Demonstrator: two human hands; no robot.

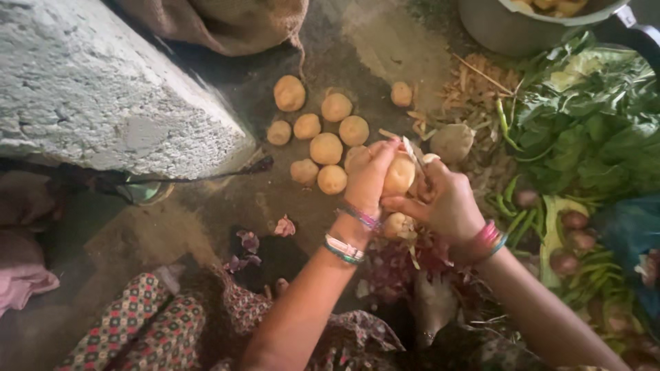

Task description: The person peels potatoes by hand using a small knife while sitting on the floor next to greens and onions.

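Left hand (368,180) wraps its fingers around a pale potato (399,175) and holds it up above the floor (227,206), while the right hand (447,203) closes on a small blade whose tip (410,149) shows just above the potato; whether it is a knife or a peeler is too blurred to tell. A thin curl of peel hangs beside the potato.

Judged from how things lie, the peeling is well under way but far from over. Just left of the held potato a cluster of about ten potatoes (326,148) lies on the floor, most looking smooth and pale, though skinned or not I cannot say. Right of the held potato sits one darker, earthier potato (452,141), seemingly untouched. A metal pot (502,31) further up and right of it holds yellowish cut pieces. Reddish onion skins (405,264) are heaped below the held potato, and leafy greens (591,130) spread out far to its right.
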